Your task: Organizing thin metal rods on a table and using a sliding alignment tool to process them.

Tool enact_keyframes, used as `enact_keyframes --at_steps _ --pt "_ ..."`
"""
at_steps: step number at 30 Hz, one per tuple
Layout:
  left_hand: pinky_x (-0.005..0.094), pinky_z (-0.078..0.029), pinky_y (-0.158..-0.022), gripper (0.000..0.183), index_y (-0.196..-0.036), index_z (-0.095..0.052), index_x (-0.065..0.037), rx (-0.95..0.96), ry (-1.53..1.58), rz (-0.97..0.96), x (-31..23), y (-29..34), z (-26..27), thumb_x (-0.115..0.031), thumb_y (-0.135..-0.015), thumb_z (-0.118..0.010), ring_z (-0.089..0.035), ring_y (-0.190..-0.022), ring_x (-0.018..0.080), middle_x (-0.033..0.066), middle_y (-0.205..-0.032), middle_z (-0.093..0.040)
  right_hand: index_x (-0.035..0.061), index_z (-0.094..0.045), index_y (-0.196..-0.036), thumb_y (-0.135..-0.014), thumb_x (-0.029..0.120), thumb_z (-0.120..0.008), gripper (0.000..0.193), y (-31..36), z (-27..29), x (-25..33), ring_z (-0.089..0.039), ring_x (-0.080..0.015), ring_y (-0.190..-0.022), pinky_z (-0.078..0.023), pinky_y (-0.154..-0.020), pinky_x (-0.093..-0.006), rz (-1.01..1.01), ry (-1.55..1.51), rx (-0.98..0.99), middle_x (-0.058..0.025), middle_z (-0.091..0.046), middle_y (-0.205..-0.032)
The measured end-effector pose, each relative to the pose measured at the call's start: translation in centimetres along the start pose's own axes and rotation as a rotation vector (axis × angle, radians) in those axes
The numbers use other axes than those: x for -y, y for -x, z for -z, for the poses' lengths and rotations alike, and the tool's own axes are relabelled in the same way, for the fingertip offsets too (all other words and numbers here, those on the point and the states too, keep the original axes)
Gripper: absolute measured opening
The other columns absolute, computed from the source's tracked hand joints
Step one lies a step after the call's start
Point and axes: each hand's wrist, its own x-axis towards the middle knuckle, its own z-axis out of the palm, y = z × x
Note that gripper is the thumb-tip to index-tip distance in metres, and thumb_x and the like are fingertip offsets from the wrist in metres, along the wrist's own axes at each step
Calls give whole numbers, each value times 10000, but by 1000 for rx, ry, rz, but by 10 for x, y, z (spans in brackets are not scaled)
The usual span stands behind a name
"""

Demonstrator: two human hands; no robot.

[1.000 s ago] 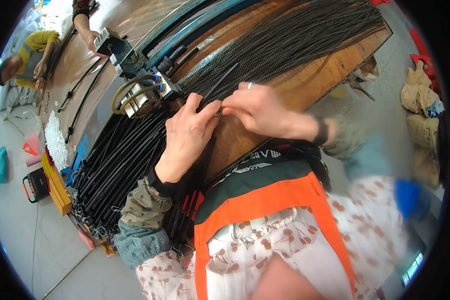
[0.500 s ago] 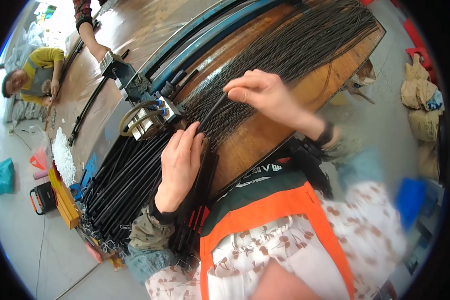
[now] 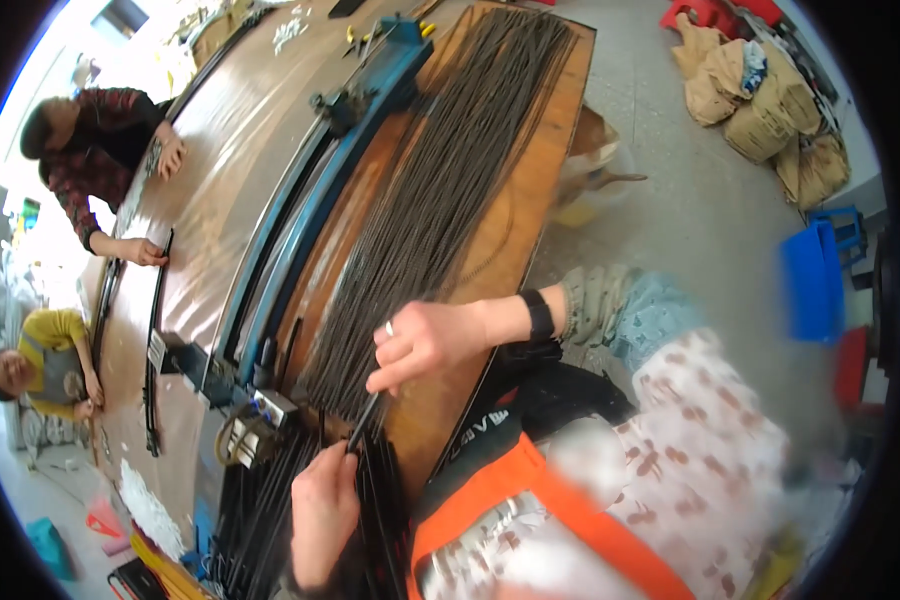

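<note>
My left hand is closed around the lower end of a slim black rod. My right hand, with a ring and a dark wristband, pinches the rod's upper end. The rod slants between them; whether it is hollow I cannot tell. Beyond it a thick bundle of long, dark, ridged strands lies along a wooden board. More black rods lie bunched beside my left hand. Left of the rod stands a small metal fixture with a hose.
A long blue metal rail runs beside the strands. Across the plastic-covered table, one person in a plaid sleeve touches a long black strip; another wears yellow. Brown sacks and a blue bin stand right.
The view has swung, bringing more of the people and the table's far side in. Both hands still hold the black rod, now lower in the picture. The plaid-sleeved hand has left the fixture.
</note>
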Motion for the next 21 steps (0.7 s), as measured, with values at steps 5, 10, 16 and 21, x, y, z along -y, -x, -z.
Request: enact_keyframes --at_steps 5,10,16,21 --pt "292 -379 -518 256 -1022 -728 -34 452 431 541 -3 -21 35 -206 -991 -541 -474 -578 85 7 -627 -524 70 -639 -959 -873 167 -731 159 -19 11 0 -541 -197 -557 -424 -445 -328 151 -93 26 -16 -491 -707" --pt "195 -251 -523 291 -1130 -647 6 652 941 674 17 -43 30 -234 -1064 -497 -316 -584 20 -96 -675 -377 73 -654 -981 -910 179 -696 134 -5 8 3 -599 -242 -600 -458 -491 -351 -87 -337 -77 -35 -614 -753" --pt "407 -484 -571 329 -1013 -689 -52 353 328 306 4 -50 9 -333 -1024 -519 -652 -646 272 107 -791 -688 99 -661 -1027 -873 231 -707 209 -12 39 -6 -608 -225 -603 -483 -484 -344 -126 138 69 -18 -583 -725" --pt "489 -500 -619 113 -975 -654 -57 208 -78 83 -1 -63 0 -138 -943 -581 -634 -745 425 214 -819 -637 74 -558 -1248 -848 214 -673 439 -17 27 -3 -641 -283 -680 -546 -577 -410 -57 273 376 -37 -627 -807"
